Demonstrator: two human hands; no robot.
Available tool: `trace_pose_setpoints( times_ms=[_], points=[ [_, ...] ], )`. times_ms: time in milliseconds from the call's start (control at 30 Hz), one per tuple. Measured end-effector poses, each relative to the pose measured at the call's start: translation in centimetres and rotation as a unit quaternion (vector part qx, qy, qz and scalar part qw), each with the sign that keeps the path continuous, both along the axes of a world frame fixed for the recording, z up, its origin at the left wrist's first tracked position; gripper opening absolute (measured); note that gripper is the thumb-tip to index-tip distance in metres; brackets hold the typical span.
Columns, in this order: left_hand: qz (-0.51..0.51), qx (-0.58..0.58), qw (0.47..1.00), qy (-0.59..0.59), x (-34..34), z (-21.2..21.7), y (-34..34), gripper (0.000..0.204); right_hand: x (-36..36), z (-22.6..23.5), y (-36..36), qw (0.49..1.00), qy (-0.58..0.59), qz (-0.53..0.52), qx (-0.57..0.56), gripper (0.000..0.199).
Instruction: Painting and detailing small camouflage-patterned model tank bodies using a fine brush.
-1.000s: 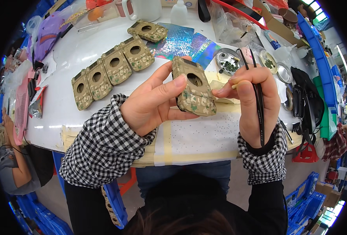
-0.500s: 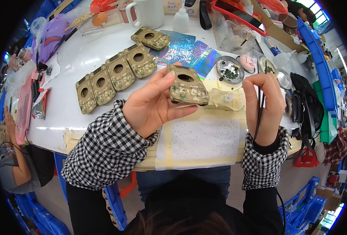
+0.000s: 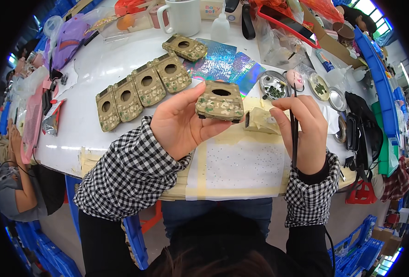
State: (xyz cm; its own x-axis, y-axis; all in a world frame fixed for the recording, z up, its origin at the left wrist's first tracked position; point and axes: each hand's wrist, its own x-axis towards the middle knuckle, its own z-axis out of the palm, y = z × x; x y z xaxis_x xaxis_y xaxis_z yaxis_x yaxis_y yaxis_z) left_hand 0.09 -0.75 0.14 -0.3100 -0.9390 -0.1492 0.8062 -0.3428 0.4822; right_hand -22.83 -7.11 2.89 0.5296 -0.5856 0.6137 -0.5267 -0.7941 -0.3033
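My left hand (image 3: pixel 179 120) grips a camouflage-painted toy vehicle shell (image 3: pixel 219 107), thumb along its side and fingers beneath. A round dark hole shows in its top. Black tweezers (image 3: pixel 295 129) stand upright within my right hand (image 3: pixel 310 131), whose thumb and forefinger are pinched together; whether a fine piece sits between those tips is too small to tell. That hand is just right of the shell, over a tape-covered block (image 3: pixel 259 121) with a whitish blob. Several similar shells (image 3: pixel 146 84) lie in a row at the left, with another shell (image 3: pixel 184 47) behind them.
White paper (image 3: pixel 241 171) dotted with tiny specks is taped at the table's front edge. A round tin (image 3: pixel 274 86) holds dark green bits. Shiny holographic sheets (image 3: pixel 218 57), a white mug (image 3: pixel 184 18) and a squeeze bottle (image 3: pixel 220 28) stand or lie farther back.
The shell has tipped and turned so its front end faces me more squarely. My right hand has shifted slightly lower, with the tweezers still in it. The whole view has shifted slightly.
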Motion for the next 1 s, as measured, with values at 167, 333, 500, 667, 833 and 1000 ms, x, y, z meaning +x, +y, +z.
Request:
trace_pose_setpoints(
  times_ms=[167, 333, 500, 667, 833, 1000],
  points=[
    [0.006, 0.0, 1.0, -0.016, -0.1, 0.0, -0.1, 0.055, -0.1, 0.2, 0.1, 1.0, -0.016, -0.007, -0.004, 0.014],
    [-0.006, 0.0, 1.0, -0.002, -0.1, -0.1, -0.1, 0.055, -0.3, 0.3, 0.2, 0.999, -0.037, 0.0, -0.012, 0.014],
    [-0.001, -0.01, 0.999, -0.036, -0.1, 0.0, 0.1, 0.052, -0.2, 0.3, 0.1, 0.998, -0.06, -0.007, -0.019, 0.012],
    [0.048, -0.041, 0.99, -0.129, 0.1, 0.7, -0.1, 0.05, -0.6, 0.4, -0.1, 0.997, -0.073, -0.02, -0.025, 0.009],
    [0.17, -0.072, 0.946, -0.266, 2.5, 0.8, 1.9, 0.045, -0.5, -0.2, -0.6, 0.995, -0.101, -0.015, -0.023, 0.007],
    [0.346, -0.08, 0.873, -0.334, 9.6, -0.5, 6.5, 0.043, -1.0, -0.2, -0.8, 0.994, -0.108, -0.016, -0.021, 0.006]
  ],
)
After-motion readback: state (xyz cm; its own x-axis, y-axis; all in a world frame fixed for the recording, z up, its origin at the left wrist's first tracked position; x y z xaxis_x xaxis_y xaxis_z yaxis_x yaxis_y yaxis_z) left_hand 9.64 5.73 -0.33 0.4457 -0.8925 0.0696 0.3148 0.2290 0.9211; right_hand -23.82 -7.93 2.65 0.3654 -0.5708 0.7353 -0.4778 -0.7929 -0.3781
